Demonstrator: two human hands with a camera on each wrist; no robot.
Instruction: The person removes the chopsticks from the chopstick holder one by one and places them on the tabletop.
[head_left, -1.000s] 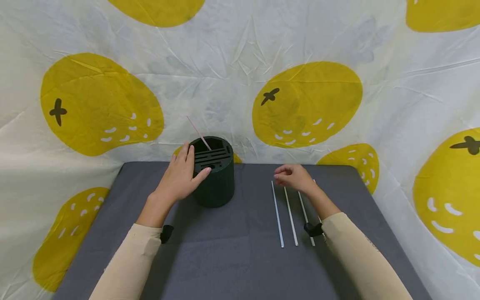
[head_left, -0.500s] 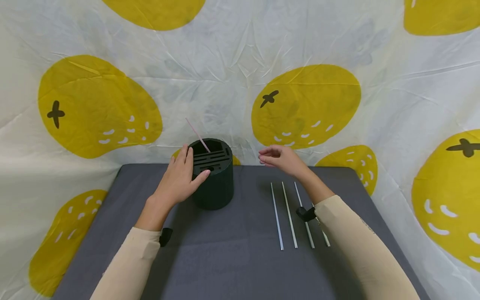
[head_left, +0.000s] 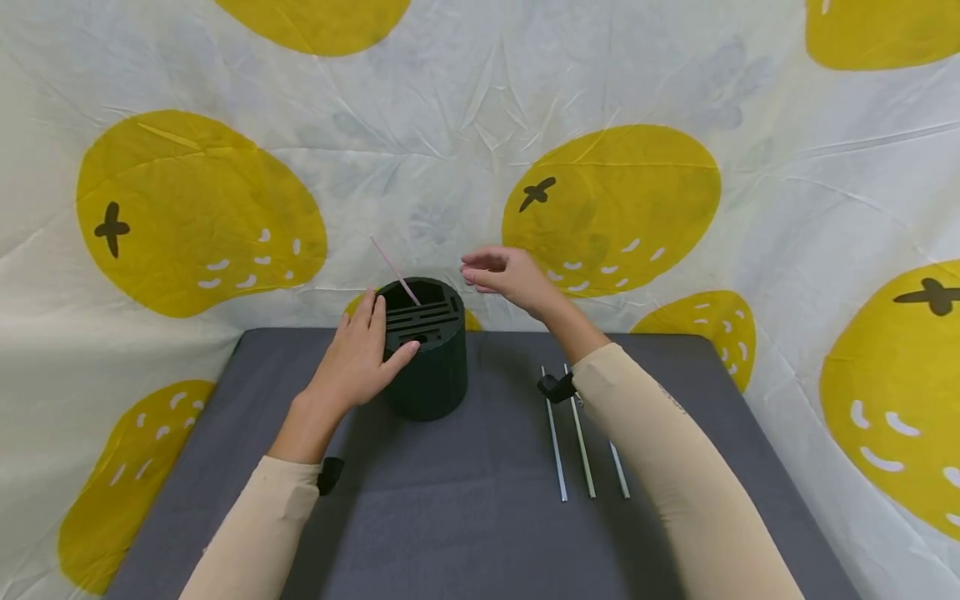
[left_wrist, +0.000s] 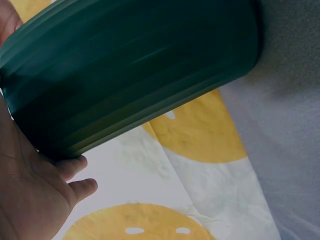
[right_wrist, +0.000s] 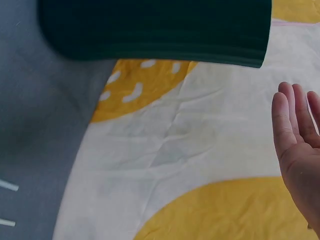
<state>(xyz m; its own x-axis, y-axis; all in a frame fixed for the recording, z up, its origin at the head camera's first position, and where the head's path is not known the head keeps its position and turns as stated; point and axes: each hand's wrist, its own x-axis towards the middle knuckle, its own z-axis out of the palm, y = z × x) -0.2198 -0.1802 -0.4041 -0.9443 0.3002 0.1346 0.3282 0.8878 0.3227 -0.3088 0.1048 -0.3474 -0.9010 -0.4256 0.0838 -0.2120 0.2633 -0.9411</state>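
Observation:
A dark green cylindrical holder (head_left: 427, 383) with a slotted top stands upright on the table. My left hand (head_left: 348, 358) rests against its upper left rim, fingers extended and thumb spread across the front; the left wrist view shows the palm (left_wrist: 30, 195) beside its top end. From the holder's rear compartment a thin pink stick (head_left: 393, 268) leans up and left. To the right of the rim, and a little above it, my right hand (head_left: 513, 279) hovers in the air. Its fingers (right_wrist: 283, 120) are nearly straight in the right wrist view, with nothing visible between them.
Thin pale sticks lie roughly parallel on the grey table (head_left: 465, 517): one bluish stick (head_left: 556, 458), a cream stick (head_left: 583, 458) and another stick (head_left: 620, 475) partly under my right forearm. A white cloth with yellow fruit prints (head_left: 611, 208) hangs close behind the table.
My right hand has risen and moved left from above the sticks towards the holder, its forearm now covering part of the sticks. The left hand and holder stay put.

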